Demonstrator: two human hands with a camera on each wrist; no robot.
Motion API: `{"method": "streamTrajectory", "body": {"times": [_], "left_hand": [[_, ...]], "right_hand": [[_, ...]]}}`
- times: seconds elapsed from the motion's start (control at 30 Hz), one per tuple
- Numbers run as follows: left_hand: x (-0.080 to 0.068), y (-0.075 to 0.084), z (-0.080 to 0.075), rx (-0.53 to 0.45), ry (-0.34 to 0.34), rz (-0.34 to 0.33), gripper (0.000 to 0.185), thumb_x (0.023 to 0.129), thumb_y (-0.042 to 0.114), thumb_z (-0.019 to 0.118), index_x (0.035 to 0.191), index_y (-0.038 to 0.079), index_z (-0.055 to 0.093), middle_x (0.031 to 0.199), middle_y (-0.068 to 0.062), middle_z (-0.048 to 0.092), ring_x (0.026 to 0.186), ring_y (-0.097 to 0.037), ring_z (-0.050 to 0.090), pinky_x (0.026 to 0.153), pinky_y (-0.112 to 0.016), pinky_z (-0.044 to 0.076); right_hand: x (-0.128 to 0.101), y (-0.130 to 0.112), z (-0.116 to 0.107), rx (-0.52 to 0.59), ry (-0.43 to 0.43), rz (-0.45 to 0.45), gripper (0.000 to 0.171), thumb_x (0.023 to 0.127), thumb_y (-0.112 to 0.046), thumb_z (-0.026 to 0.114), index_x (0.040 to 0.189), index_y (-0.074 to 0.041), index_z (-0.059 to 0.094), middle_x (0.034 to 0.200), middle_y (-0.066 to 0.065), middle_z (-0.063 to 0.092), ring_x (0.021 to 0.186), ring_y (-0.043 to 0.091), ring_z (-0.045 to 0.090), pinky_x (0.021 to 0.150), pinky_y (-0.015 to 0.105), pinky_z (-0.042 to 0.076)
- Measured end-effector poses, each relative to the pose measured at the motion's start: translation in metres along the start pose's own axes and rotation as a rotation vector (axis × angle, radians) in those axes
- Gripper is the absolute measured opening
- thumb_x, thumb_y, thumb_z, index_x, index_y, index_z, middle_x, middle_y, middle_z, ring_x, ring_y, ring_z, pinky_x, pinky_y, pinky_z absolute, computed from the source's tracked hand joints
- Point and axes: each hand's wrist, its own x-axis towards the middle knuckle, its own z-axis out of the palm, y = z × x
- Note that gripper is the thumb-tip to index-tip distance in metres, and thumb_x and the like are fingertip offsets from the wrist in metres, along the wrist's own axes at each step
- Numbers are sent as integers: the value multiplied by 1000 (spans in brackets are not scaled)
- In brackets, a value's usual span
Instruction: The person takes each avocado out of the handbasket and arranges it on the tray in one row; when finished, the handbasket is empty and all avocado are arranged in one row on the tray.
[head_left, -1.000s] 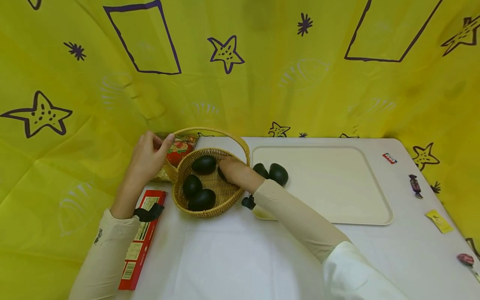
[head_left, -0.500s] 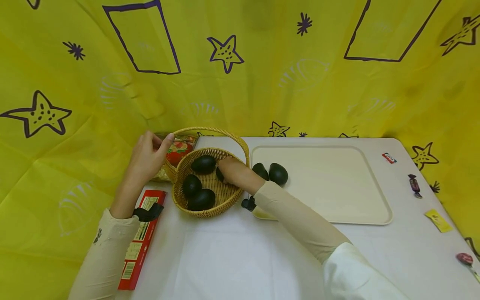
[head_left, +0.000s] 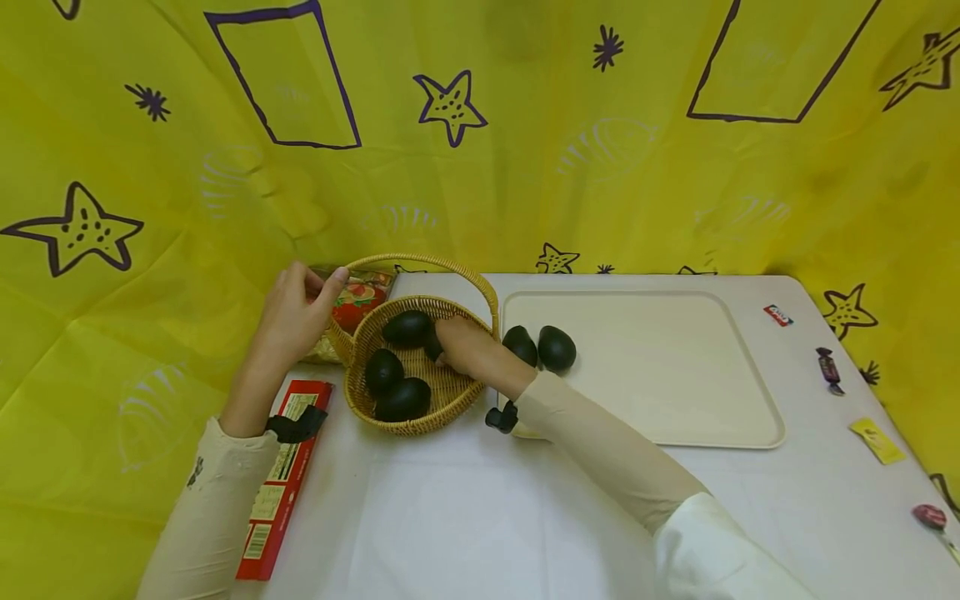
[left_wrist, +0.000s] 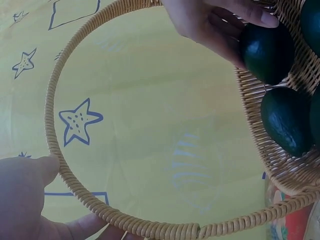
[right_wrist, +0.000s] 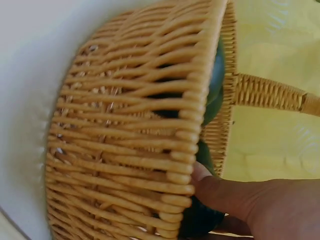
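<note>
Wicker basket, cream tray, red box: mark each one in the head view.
wicker basket (head_left: 420, 423), head view, on its woven near wall.
cream tray (head_left: 675, 375), head view, on its bare flat middle.
red box (head_left: 281, 483), head view, on its printed top face.

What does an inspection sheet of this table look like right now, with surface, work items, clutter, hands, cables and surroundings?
Surface: white table, bearing a cream tray.
Work items: wicker basket holding dark avocados; two more avocados on the tray's left edge.
Clutter: red box at left; snack packet behind the basket; wrapped sweets and a yellow slip at right.
Hands: left hand has its grip on the basket handle; right hand inside the basket, gripping one avocado.
Cables: nothing seen.
Surroundings: yellow cloth with purple stars and outlines.
</note>
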Motion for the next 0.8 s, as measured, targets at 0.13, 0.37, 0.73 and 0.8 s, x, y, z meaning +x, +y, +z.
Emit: {"method": "streamTrajectory", "body": {"times": [0.13, 0.37, 0.73, 0.8], "left_hand": [[1, -1, 1, -3, 11, 11, 60, 110, 54, 46, 112, -6, 52, 114, -25, 51, 99, -38, 49, 81, -43, 37], [1, -1, 1, 12, 19, 9, 59, 109, 54, 48, 108, -4, 52, 107, -23, 50, 93, -37, 47, 77, -43, 35], [1, 2, 1, 2, 10, -11, 64, 108, 59, 47, 108, -4, 51, 105, -23, 51, 90, -36, 47, 75, -43, 36], [0, 2, 0, 6, 11, -14, 64, 108, 60, 47, 108, -5, 51, 105, -23, 51, 91, -36, 48, 75, -43, 36]], "right_hand": [[-6, -3, -2, 59, 15, -26, 39, 93, -14, 83, 122, 3, 64, 119, 19, 72, 115, 30, 69, 97, 39, 55], [-25, -10, -4, 63, 46, -85, 56, 95, -18, 81, 139, 7, 56, 131, 21, 68, 125, 33, 66, 102, 39, 54], [-59, -5, -15, 158, 120, -127, 69, 95, -19, 81, 152, 4, 49, 147, 21, 60, 139, 34, 56, 113, 43, 47], [-66, -2, -17, 172, 125, -125, 72, 94, -19, 81, 153, 5, 48, 149, 21, 58, 140, 34, 55, 114, 43, 47]]}}
